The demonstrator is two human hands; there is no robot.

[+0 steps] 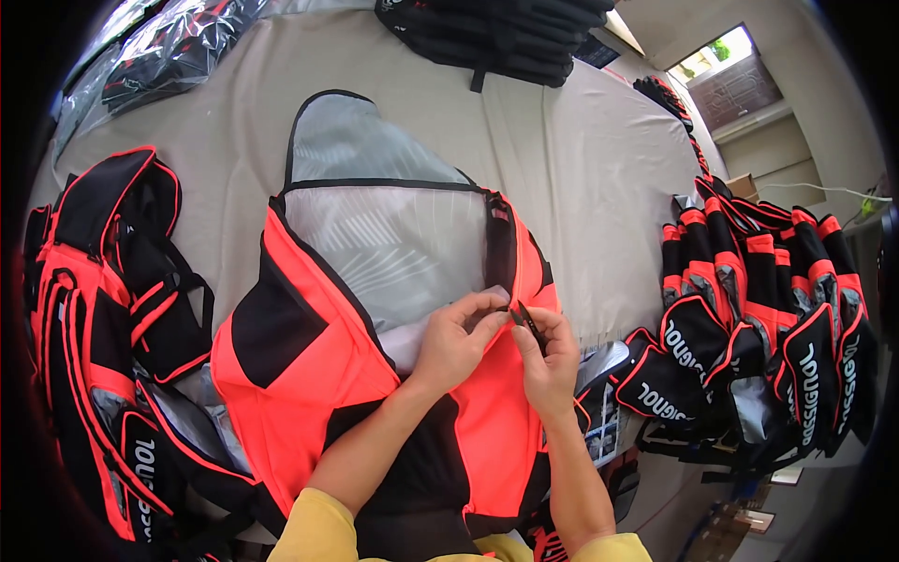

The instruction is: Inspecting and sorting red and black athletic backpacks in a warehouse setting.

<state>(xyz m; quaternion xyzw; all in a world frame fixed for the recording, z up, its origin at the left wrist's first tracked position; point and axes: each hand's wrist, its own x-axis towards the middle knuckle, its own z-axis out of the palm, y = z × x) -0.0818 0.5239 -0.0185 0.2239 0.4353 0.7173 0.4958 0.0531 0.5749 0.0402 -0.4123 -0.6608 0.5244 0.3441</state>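
An orange-red and black backpack (pixel 309 361) lies in front of me with its top flap (pixel 332 140) folded back, showing the silvery-grey lining (pixel 393 244). My left hand (pixel 456 339) reaches across the opening. Its thumb and forefinger pinch the bag's black-trimmed edge on the right side of the opening. Close against those fingertips, my right hand (pixel 548 356) is closed on a small, slim black piece (pixel 526 320). Whether that piece is a tool or part of the bag, such as a zipper end, I cannot tell.
Similar backpacks (pixel 89 365) are heaped at the left, and a row of several more (pixel 758 328) stands at the right. A black stack of bags (pixel 501 42) sits at the far edge. Clear plastic wrapping (pixel 178 56) covers dark goods at the far left. Beige cloth (pixel 599 187) covers the table.
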